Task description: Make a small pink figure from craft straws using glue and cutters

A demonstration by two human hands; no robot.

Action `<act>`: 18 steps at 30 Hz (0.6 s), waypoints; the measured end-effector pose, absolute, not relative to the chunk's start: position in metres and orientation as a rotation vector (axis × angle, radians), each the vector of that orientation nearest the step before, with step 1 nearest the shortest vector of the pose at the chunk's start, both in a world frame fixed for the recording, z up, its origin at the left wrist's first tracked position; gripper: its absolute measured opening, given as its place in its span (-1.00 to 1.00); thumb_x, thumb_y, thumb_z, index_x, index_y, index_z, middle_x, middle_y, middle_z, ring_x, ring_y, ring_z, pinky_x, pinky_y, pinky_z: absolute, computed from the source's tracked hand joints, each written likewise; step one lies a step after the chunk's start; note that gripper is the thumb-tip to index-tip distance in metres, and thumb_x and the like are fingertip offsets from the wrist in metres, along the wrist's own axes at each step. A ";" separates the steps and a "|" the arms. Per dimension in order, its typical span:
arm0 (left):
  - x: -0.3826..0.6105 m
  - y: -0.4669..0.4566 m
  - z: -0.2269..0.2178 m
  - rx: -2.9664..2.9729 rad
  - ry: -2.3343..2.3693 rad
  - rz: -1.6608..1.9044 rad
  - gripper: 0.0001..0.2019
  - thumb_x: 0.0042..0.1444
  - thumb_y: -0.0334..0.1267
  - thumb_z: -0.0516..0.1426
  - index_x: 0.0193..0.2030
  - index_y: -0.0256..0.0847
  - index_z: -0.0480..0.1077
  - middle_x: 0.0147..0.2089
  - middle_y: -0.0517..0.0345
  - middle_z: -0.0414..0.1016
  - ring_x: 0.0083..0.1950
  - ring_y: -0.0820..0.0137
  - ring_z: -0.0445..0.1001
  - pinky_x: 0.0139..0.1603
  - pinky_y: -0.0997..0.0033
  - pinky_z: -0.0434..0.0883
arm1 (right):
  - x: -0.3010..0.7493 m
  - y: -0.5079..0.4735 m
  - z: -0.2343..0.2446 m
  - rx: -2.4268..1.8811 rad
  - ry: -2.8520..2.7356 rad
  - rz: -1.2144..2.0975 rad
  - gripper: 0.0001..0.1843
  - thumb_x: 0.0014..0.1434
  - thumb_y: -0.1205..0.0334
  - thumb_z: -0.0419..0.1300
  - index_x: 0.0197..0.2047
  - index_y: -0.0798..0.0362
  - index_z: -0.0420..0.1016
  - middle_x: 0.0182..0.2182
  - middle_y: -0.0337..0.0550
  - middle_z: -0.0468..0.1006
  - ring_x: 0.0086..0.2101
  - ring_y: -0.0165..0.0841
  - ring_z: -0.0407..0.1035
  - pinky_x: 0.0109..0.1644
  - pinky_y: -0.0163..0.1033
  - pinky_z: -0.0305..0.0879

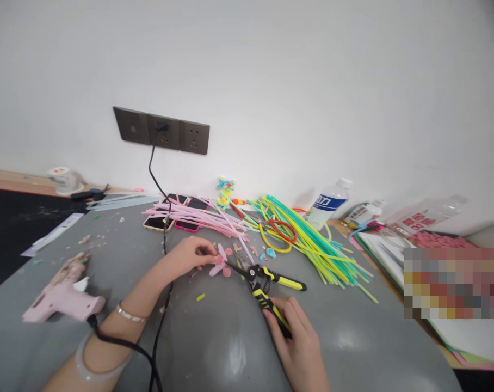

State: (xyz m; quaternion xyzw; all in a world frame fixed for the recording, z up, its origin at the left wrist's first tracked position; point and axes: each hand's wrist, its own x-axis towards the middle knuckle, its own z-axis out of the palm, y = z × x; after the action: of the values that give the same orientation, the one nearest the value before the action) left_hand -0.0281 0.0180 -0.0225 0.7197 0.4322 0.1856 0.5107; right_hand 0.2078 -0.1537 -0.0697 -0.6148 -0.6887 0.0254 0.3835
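White wall (pixel 271 76) fills the back of my view, with a dark socket panel (pixel 164 132) on it and a glossy grey bench (pixel 214 354) below. Near the middle of that bench I have the pink flower-shaped piece (pixel 220 262) in my left grip (pixel 192 255), thumb and fingers pinched together at its left side. My right grip (pixel 302 337) is curled around the lower handle of the black-and-yellow pliers (pixel 253 274); the upper handle stands free, spread away from it. Their narrow nose points left and reaches the flower's right side — whether its tips are closed on anything, I cannot tell.

Beyond my left grip, pink stems (pixel 202 218) lie across several phones (pixel 157 223). Right of those I see a heap of green and yellow stems (pixel 312 245), with a blue-labelled bottle (pixel 332 200) standing behind it by the wall. Off to my left rests a pink glue gun (pixel 71 302), its black cord (pixel 127 342) passing over my left forearm. One short yellow-green scrap (pixel 201 297) lies just below the left grip.
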 end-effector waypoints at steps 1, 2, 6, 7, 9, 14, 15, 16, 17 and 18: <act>-0.028 0.018 -0.023 1.735 1.044 0.444 -0.62 -0.02 0.07 0.23 -0.33 -0.27 0.55 -0.44 0.13 0.53 -0.51 0.43 0.39 -0.55 0.52 0.29 | 0.208 -0.153 -0.069 -1.569 -1.758 0.061 -0.87 0.34 0.21 0.07 -0.14 0.01 0.42 -0.36 -0.11 0.46 -0.34 -0.29 0.44 -0.28 -0.28 0.40; -0.028 0.019 -0.023 1.736 1.050 0.439 -0.62 -0.02 0.06 0.23 -0.32 -0.27 0.55 -0.44 0.13 0.53 -0.52 0.43 0.38 -0.55 0.51 0.29 | 0.207 -0.153 -0.069 -1.571 -1.763 0.057 -0.87 0.34 0.21 0.07 -0.14 0.01 0.42 -0.36 -0.11 0.46 -0.34 -0.28 0.44 -0.28 -0.28 0.39; -0.028 0.020 -0.027 1.731 1.046 0.435 -0.66 0.00 0.01 0.22 -0.28 -0.26 0.57 -0.42 0.11 0.54 -0.51 0.42 0.40 -0.54 0.51 0.32 | 0.207 -0.152 -0.069 -1.575 -1.790 0.073 -0.88 0.34 0.22 0.06 -0.14 0.00 0.41 -0.34 -0.11 0.46 -0.31 -0.27 0.43 -0.25 -0.27 0.39; -0.028 0.020 -0.028 1.727 1.044 0.437 -0.66 0.01 0.00 0.22 -0.27 -0.26 0.58 -0.41 0.10 0.54 -0.50 0.42 0.40 -0.53 0.51 0.33 | 0.206 -0.152 -0.069 -1.578 -1.791 0.084 -0.88 0.34 0.22 0.06 -0.14 0.00 0.41 -0.34 -0.11 0.46 -0.31 -0.27 0.43 -0.24 -0.27 0.39; -0.029 0.021 -0.030 1.725 1.046 0.438 -0.66 0.01 0.00 0.21 -0.25 -0.25 0.58 -0.39 0.09 0.55 -0.50 0.42 0.40 -0.54 0.52 0.33 | 0.206 -0.153 -0.070 -1.585 -1.791 0.100 -0.88 0.34 0.23 0.06 -0.13 0.00 0.40 -0.33 -0.11 0.45 -0.30 -0.27 0.43 -0.24 -0.27 0.39; -0.029 0.021 -0.031 1.746 1.051 0.442 -0.66 0.03 0.01 0.21 -0.25 -0.24 0.58 -0.42 0.12 0.53 -0.51 0.43 0.39 -0.54 0.53 0.33 | 0.207 -0.153 -0.069 -1.580 -1.792 0.101 -0.89 0.35 0.23 0.05 -0.12 0.00 0.38 -0.35 -0.13 0.43 -0.33 -0.30 0.42 -0.26 -0.29 0.37; -0.029 0.021 -0.031 1.746 1.048 0.440 -0.66 0.03 0.01 0.21 -0.26 -0.24 0.57 -0.43 0.13 0.53 -0.52 0.43 0.38 -0.54 0.53 0.33 | 0.207 -0.153 -0.069 -1.582 -1.794 0.100 -0.89 0.35 0.23 0.05 -0.13 0.00 0.38 -0.35 -0.13 0.42 -0.33 -0.30 0.42 -0.26 -0.29 0.37; -0.029 0.021 -0.030 1.744 1.045 0.438 -0.66 0.03 0.02 0.21 -0.27 -0.24 0.57 -0.43 0.13 0.52 -0.53 0.44 0.38 -0.55 0.52 0.32 | 0.207 -0.153 -0.070 -1.586 -1.796 0.101 -0.89 0.35 0.23 0.05 -0.13 0.00 0.38 -0.34 -0.13 0.43 -0.33 -0.30 0.42 -0.26 -0.29 0.37; -0.029 0.020 -0.030 1.742 1.043 0.433 -0.65 0.03 0.03 0.21 -0.28 -0.24 0.57 -0.44 0.14 0.52 -0.54 0.45 0.37 -0.55 0.52 0.32 | 0.207 -0.153 -0.070 -1.593 -1.796 0.103 -0.89 0.35 0.23 0.05 -0.13 0.00 0.38 -0.34 -0.14 0.43 -0.33 -0.30 0.42 -0.25 -0.29 0.37; -0.029 0.020 -0.029 1.745 1.044 0.429 -0.65 0.03 0.04 0.21 -0.28 -0.25 0.56 -0.44 0.14 0.52 -0.54 0.45 0.37 -0.55 0.52 0.31 | 0.207 -0.152 -0.070 -1.600 -1.793 0.106 -0.89 0.35 0.23 0.05 -0.13 0.00 0.39 -0.34 -0.14 0.43 -0.32 -0.30 0.42 -0.25 -0.29 0.37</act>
State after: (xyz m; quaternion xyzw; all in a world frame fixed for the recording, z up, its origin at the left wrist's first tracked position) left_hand -0.0288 0.0202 -0.0287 0.7237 0.4329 0.1780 0.5071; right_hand 0.2069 -0.1523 -0.0703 -0.6207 -0.6955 0.0412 0.3596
